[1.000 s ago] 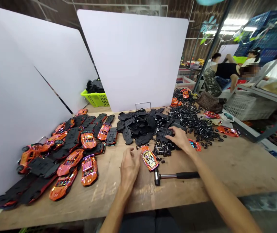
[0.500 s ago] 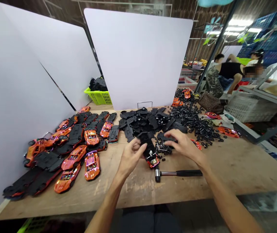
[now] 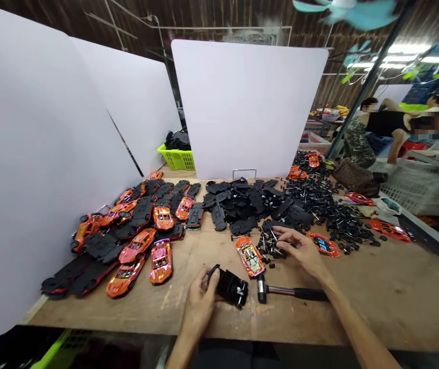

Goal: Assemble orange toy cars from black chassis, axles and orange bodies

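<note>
My left hand [image 3: 199, 303] is shut on a black plastic car chassis [image 3: 231, 288] near the table's front edge. To its right, an orange toy car body [image 3: 250, 257] lies on the wooden workbench [image 3: 211, 312], its painted inside facing up. My right hand [image 3: 299, 249] rests its fingertips at a small heap of black wheel-and-axle sets [image 3: 269, 243]. Whether those fingers hold an axle is hidden. A hammer [image 3: 284, 292] with a steel head and black grip lies just below the car body, close to my right wrist.
Orange toy cars and black chassis [image 3: 134, 241] crowd the left, with a black chassis heap [image 3: 242, 202] and loose wheels [image 3: 319, 197] behind. White partitions [image 3: 246, 107] stand along the table. Co-workers [image 3: 392, 125] sit at upper right.
My left hand has lifted the black chassis off the car body and drawn it toward me and left. The car body now lies separately. My right hand stays by the wheels.
</note>
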Demonstrator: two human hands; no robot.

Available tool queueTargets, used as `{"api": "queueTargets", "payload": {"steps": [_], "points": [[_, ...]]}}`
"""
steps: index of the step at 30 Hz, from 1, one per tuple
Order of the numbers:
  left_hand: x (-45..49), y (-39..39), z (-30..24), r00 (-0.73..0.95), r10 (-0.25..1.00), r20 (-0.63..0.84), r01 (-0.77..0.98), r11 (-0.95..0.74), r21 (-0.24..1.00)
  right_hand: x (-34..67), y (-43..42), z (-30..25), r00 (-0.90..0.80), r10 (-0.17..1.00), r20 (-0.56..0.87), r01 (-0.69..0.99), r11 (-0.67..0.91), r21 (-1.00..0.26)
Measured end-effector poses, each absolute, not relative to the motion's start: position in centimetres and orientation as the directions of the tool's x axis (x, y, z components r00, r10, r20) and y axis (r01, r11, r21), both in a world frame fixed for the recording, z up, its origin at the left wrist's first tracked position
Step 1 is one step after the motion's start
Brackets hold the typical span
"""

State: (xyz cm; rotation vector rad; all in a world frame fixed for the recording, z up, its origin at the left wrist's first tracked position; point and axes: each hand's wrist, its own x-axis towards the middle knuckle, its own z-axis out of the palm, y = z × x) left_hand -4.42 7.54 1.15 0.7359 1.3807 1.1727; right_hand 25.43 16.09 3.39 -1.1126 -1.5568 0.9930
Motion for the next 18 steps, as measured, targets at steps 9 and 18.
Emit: {"api": "queueTargets", "payload": {"steps": [9, 18], "points": [[-5.2, 4.5, 3.2, -0.045, 0.913, -0.406, -0.195, 0.391, 0.900, 13.0, 7.7, 2.7, -0.447, 0.836, 0.317, 0.348, 0.489, -0.800], [-4.8, 3.5, 2.3, -0.071, 0.900, -0.429, -0.011, 0.430, 0.903, 13.7, 7.3, 3.3, -0.457, 0.857, 0.238, 0.331, 0.412, -0.849]]}}
